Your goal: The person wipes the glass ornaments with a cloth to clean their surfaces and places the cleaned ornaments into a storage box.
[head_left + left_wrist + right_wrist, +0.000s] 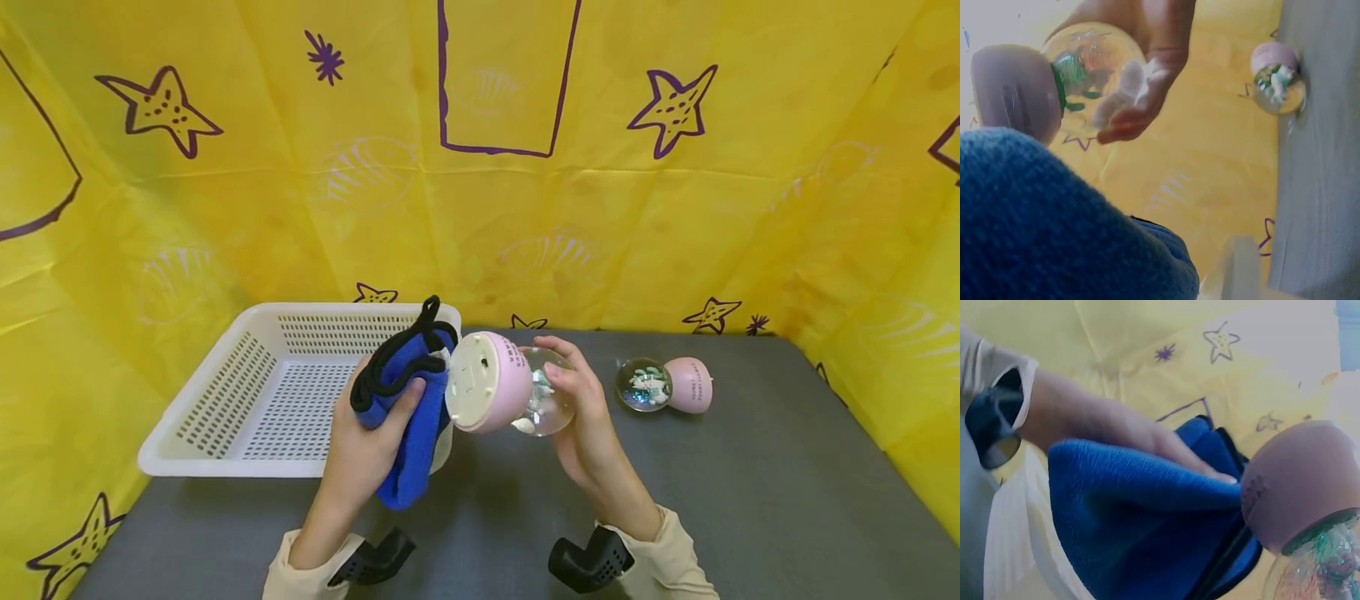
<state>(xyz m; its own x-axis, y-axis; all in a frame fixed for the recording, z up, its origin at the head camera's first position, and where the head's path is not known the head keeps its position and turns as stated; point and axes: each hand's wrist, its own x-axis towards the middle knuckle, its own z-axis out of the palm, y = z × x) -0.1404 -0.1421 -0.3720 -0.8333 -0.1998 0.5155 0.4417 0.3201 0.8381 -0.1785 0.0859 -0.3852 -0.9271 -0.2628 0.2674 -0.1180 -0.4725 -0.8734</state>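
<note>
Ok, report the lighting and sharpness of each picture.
Head: even light, fairly sharp, a soft shadow on the grey table below the held snow globe; left wrist: upper left corner washed out, blue cloth soft; right wrist: hazy, lettering on the globe's pink base too blurred to read.

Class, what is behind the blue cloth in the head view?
The right end of the white perforated basket; the blue cloth and left hand hide part of its floor and rim, so anything there cannot be seen.
</note>
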